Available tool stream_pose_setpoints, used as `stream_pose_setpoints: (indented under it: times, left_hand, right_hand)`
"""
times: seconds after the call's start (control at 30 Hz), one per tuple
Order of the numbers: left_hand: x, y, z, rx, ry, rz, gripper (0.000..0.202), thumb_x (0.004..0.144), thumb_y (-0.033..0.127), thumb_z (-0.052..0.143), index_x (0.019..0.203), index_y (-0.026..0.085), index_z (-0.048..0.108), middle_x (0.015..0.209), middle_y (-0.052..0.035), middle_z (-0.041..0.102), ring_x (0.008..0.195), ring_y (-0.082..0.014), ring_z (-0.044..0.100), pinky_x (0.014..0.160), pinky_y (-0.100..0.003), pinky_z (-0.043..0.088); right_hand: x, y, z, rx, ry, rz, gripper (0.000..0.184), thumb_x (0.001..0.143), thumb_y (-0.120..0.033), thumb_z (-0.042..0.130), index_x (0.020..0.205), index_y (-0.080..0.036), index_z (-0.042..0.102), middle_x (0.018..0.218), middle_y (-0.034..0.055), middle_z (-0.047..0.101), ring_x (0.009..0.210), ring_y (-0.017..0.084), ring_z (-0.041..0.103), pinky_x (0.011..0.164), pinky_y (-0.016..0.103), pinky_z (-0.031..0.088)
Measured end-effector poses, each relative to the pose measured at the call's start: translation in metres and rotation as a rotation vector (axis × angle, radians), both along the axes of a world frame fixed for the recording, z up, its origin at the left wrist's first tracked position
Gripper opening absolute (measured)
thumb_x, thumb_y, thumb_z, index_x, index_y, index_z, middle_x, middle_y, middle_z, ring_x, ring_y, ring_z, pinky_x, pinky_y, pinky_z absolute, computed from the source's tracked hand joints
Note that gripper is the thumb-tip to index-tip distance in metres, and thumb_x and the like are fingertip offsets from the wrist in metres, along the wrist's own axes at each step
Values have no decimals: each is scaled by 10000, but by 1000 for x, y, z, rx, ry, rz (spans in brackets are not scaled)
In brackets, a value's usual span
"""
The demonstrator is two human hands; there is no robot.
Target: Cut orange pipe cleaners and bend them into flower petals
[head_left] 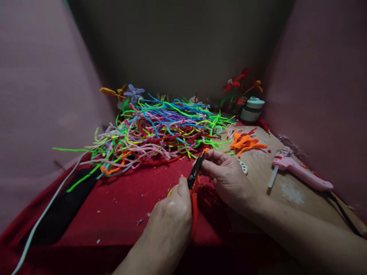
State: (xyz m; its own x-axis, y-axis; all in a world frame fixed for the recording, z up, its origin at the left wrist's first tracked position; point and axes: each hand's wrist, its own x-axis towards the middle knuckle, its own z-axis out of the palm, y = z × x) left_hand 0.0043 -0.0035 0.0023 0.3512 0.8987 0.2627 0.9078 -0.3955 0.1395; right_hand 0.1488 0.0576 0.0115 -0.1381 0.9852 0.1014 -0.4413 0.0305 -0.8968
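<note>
My left hand [172, 210] is closed round the handles of a pair of scissors [195, 172] with dark blades and orange-red grips. The blades point up and away, with their tips beside my right fingertips. Pinched in my right hand [222, 172] is an orange pipe cleaner [205, 150], only partly visible between thumb and fingers. More orange shows just under the blades. Beyond both hands lies a large tangled heap of pipe cleaners [169, 130] in many colours. A bunch of orange pipe-cleaner pieces [246, 142] rests to the right of it.
A pink glue gun [301, 170] lies on a wooden board [266, 214] at right. Behind it stands a lidded jar [252, 110]. Pipe-cleaner flowers [233, 83] stand at the back. A white cable [54, 204] and a black strip [64, 208] cross the red cloth [120, 214] at left.
</note>
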Motion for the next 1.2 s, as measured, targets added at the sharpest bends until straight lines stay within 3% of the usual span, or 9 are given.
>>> stream_pose_setpoints:
  times: [0.23,0.33,0.47,0.57,0.77,0.87,0.93,1.03,1.2]
  left_hand:
    - [-2,0,6,17,-37,-62,303,821,102,348,1096,98,476,741,-81,652,551,-141,632,495,-223,509]
    - [-8,4,17,13,-27,51,362,805,90,349,1155,92,447,778,-107,674,585,-171,657,503,-239,504]
    - [-23,20,34,-80,126,243,426,820,71,281,1222,57,421,798,-145,678,607,-238,669,513,-299,482]
    - [-36,36,39,-122,223,211,417,838,90,281,1218,105,451,886,-157,670,687,-248,671,566,-309,475]
    - [-47,62,31,-223,232,-17,256,851,220,382,999,150,579,891,-126,654,745,-233,632,643,-327,464]
    - [-42,65,37,-149,2,-42,279,813,234,480,1051,144,595,993,-136,642,891,-247,599,756,-352,451]
    - [-32,63,43,-160,-334,-41,295,812,297,518,1045,149,620,982,-113,656,929,-237,588,807,-341,440]
    - [-12,61,46,-608,-941,-216,331,825,383,514,1038,158,634,845,-67,674,708,-163,622,626,-253,461]
    - [5,67,36,-738,-1447,-187,200,738,287,651,862,130,652,682,-22,613,573,-98,571,543,-204,429]
  right_hand:
    - [0,-4,7,-11,-46,6,50,672,-145,640,699,-151,598,647,-26,589,604,81,533,611,225,434]
    - [1,-3,12,-22,-34,-20,81,671,-170,654,681,-149,577,638,-27,576,568,70,516,574,212,418]
    - [3,1,15,-102,43,106,118,665,-174,651,702,-155,541,649,-4,611,514,78,515,520,222,419]
    - [4,4,14,-153,110,199,122,670,-165,629,720,-161,519,590,-12,592,444,69,461,441,202,375]
    - [7,6,12,-197,254,379,105,703,-144,584,755,-179,500,527,-51,475,425,64,389,429,204,383]
    - [7,6,11,-235,271,421,123,712,-136,599,780,-177,505,554,-44,496,433,63,407,416,195,380]
    - [6,5,11,-238,263,440,115,719,-146,611,782,-167,516,562,-41,504,432,61,417,402,187,378]
    - [6,5,9,-230,243,456,108,724,-164,626,787,-144,541,559,-37,505,422,54,417,381,174,368]
    - [6,6,9,-295,244,459,122,710,-158,649,767,-131,545,558,-34,512,413,38,405,366,145,313]
